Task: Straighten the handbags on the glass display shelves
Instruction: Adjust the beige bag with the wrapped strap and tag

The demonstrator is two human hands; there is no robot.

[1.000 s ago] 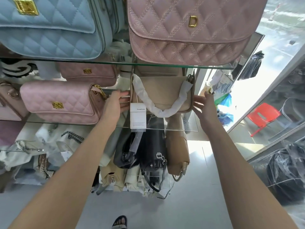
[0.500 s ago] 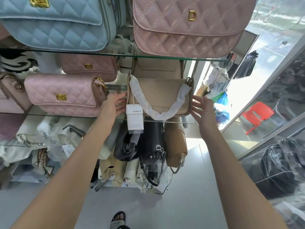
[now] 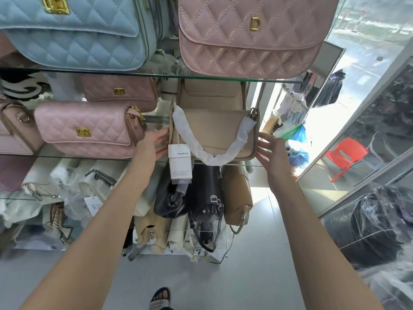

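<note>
Beige handbag (image 3: 214, 133) stands upright on the middle glass shelf (image 3: 89, 157), at its right end, front facing the person. Its strap, wrapped in white paper (image 3: 214, 155), droops across the front, and a white tag (image 3: 180, 164) hangs from its left side down over the shelf edge.

The left grip (image 3: 154, 146) lies flat against the bag's left side, fingers straight and touching it. The right grip (image 3: 271, 153) is spread wide at the bag's right side, fingertips just beside the edge; whether they touch it cannot be told. Neither grip curls round anything.

A second beige bag (image 3: 210, 92) stands right behind the first, farther in on the same shelf. Just left of the left grip sits a pink quilted bag (image 3: 85, 128) with a gold clasp.

On the shelf above, a blue quilted bag (image 3: 73, 34) stands on the left and a pink quilted bag with a gold D (image 3: 245, 36) on the right, over the beige one. Below the middle shelf are black bags (image 3: 203, 198) and a tan bag (image 3: 237, 198). Far right, outside the glass, stands a red chair (image 3: 344, 155).
</note>
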